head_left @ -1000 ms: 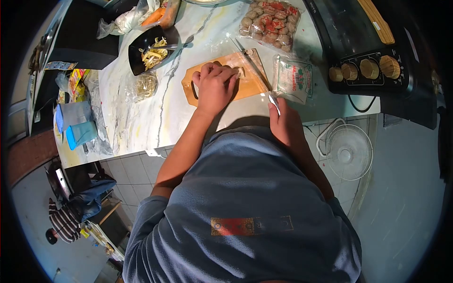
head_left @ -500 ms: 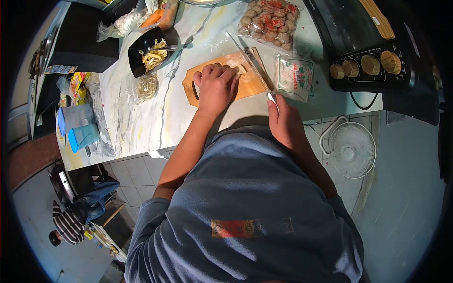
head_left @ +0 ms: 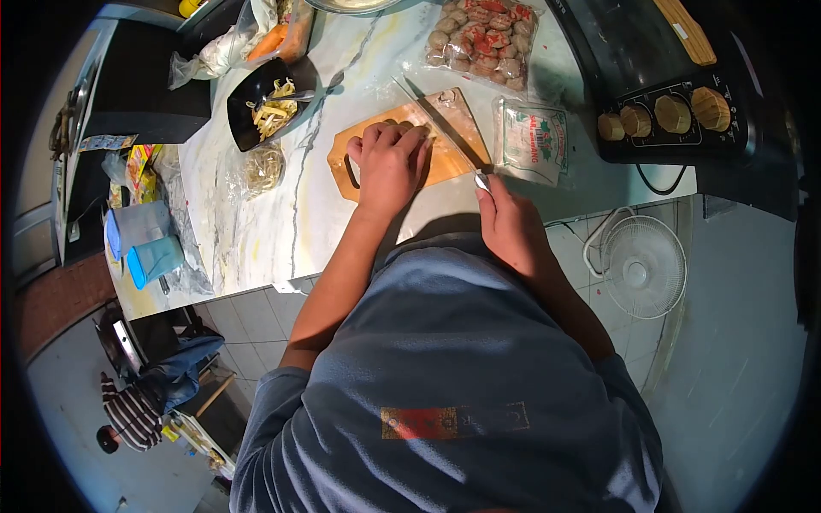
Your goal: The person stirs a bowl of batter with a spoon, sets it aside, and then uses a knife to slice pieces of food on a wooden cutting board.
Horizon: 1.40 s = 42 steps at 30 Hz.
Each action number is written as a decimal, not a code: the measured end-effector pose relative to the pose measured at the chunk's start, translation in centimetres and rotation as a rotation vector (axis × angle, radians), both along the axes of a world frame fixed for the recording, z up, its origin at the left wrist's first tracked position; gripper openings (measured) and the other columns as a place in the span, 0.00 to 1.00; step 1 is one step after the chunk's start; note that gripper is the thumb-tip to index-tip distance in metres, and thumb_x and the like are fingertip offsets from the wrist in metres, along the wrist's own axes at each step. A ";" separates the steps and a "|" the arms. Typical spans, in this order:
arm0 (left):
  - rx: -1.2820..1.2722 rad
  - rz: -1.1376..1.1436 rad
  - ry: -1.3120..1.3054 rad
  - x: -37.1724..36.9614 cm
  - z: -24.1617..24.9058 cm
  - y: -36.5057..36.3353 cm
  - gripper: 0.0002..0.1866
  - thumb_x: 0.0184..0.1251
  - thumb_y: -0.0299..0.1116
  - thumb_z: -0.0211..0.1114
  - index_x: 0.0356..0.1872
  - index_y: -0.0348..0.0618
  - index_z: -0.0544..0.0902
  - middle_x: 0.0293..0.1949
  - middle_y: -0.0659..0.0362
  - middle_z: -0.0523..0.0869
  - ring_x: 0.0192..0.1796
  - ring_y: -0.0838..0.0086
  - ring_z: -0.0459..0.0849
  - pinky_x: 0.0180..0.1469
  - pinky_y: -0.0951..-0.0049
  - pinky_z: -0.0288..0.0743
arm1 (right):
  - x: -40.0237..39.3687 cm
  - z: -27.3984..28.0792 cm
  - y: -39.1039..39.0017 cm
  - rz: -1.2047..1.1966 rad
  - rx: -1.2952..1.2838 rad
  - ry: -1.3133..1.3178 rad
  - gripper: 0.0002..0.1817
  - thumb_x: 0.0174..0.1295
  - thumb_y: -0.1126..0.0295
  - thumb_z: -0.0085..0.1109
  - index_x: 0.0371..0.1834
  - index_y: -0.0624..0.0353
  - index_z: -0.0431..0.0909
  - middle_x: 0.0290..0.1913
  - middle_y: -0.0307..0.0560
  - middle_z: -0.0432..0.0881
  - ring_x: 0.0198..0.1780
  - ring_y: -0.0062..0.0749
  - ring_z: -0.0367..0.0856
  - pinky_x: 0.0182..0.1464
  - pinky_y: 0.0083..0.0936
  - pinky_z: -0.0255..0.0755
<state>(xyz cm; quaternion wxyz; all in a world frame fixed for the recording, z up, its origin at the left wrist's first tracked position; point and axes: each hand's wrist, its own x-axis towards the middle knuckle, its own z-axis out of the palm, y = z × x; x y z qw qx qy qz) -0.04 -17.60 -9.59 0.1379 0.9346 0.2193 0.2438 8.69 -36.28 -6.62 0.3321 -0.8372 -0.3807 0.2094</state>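
Note:
On the wooden cutting board (head_left: 453,167), my left hand (head_left: 389,167) rests with curled fingers over brown meatballs (head_left: 405,126), mostly hidden beneath the fingertips. My right hand (head_left: 513,218) grips a knife (head_left: 451,137) by its pale handle at the board's right side. Its long blade slants away to the upper left across the board, close to the left fingertips. A clear bag of meatballs (head_left: 483,41) lies beyond the board. To the right of it sits a printed plastic packet (head_left: 530,141) with white contents.
A black bowl (head_left: 243,122) with cut strips and a spoon stands left of the board, near a small clear bag (head_left: 263,168). A black stove (head_left: 676,141) with wooden knobs is at right. Below, a white fan (head_left: 637,269) stands. A person (head_left: 135,415) is at far left.
The knife has shifted left across the board, closer to my left fingers, with my right hand moving along. My left hand keeps its place over the meatballs. The view has turned slightly.

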 end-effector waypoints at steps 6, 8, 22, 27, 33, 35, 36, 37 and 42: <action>-0.006 0.006 0.010 0.1 0.1 -0.1 0.09 0.59 0.36 0.71 0.41 0.52 0.87 0.35 0.64 0.85 0.48 0.66 0.76 0.49 0.58 0.58 | -0.1 -0.3 0.1 -0.010 -0.032 -0.019 0.11 0.70 0.65 0.50 0.39 0.64 0.71 0.27 0.63 0.81 0.32 0.64 0.81 0.34 0.52 0.74; 0.005 0.004 0.004 0.2 0.1 -0.1 0.09 0.58 0.35 0.71 0.41 0.52 0.87 0.35 0.64 0.84 0.48 0.66 0.76 0.49 0.58 0.58 | 0.0 -0.4 0.1 -0.008 -0.048 -0.031 0.11 0.71 0.65 0.50 0.39 0.64 0.71 0.27 0.63 0.81 0.31 0.64 0.81 0.34 0.53 0.74; 0.000 -0.022 0.024 0.3 0.0 0.1 0.09 0.58 0.34 0.71 0.40 0.50 0.87 0.37 0.63 0.85 0.49 0.66 0.77 0.50 0.59 0.58 | -0.3 -0.6 0.9 0.003 -0.261 -0.024 0.15 0.72 0.62 0.49 0.37 0.66 0.69 0.25 0.65 0.81 0.30 0.64 0.82 0.34 0.51 0.76; -0.008 -0.024 0.022 0.4 0.2 0.1 0.09 0.58 0.33 0.71 0.40 0.50 0.87 0.36 0.63 0.85 0.49 0.65 0.77 0.49 0.58 0.58 | 0.0 -0.9 1.0 0.011 -0.266 -0.020 0.16 0.73 0.61 0.48 0.37 0.66 0.69 0.25 0.64 0.81 0.30 0.63 0.83 0.34 0.51 0.76; -0.011 -0.026 0.017 0.4 0.1 0.1 0.09 0.57 0.32 0.71 0.40 0.49 0.87 0.35 0.63 0.84 0.48 0.65 0.77 0.49 0.59 0.58 | 0.2 -1.1 1.0 0.006 -0.256 0.031 0.16 0.73 0.61 0.49 0.38 0.67 0.70 0.26 0.66 0.82 0.32 0.64 0.83 0.35 0.52 0.76; -0.015 -0.025 0.012 0.4 0.1 0.1 0.09 0.58 0.32 0.70 0.40 0.49 0.87 0.35 0.63 0.84 0.48 0.65 0.77 0.49 0.59 0.58 | 0.3 -0.9 1.2 0.006 -0.259 0.045 0.17 0.73 0.61 0.49 0.38 0.68 0.70 0.27 0.67 0.82 0.33 0.65 0.83 0.35 0.52 0.76; -0.021 -0.026 0.008 0.4 0.2 0.1 0.08 0.58 0.32 0.70 0.40 0.49 0.87 0.35 0.63 0.85 0.48 0.66 0.77 0.49 0.59 0.58 | 0.3 -0.8 1.2 0.004 -0.273 0.057 0.17 0.73 0.61 0.49 0.38 0.68 0.70 0.27 0.68 0.81 0.34 0.66 0.82 0.36 0.52 0.76; -0.027 -0.027 0.005 0.4 0.2 0.1 0.08 0.58 0.32 0.70 0.40 0.50 0.87 0.36 0.63 0.85 0.48 0.66 0.77 0.50 0.59 0.58 | 0.3 -0.8 1.3 0.001 -0.287 0.070 0.17 0.73 0.61 0.49 0.39 0.68 0.70 0.28 0.69 0.81 0.34 0.66 0.82 0.36 0.52 0.76; -0.028 -0.009 0.042 0.3 0.2 0.0 0.10 0.57 0.32 0.72 0.42 0.52 0.88 0.38 0.65 0.87 0.49 0.66 0.78 0.50 0.58 0.59 | 0.3 -1.2 1.2 -0.008 -0.267 0.055 0.17 0.72 0.61 0.49 0.39 0.69 0.70 0.28 0.70 0.81 0.35 0.67 0.82 0.37 0.52 0.76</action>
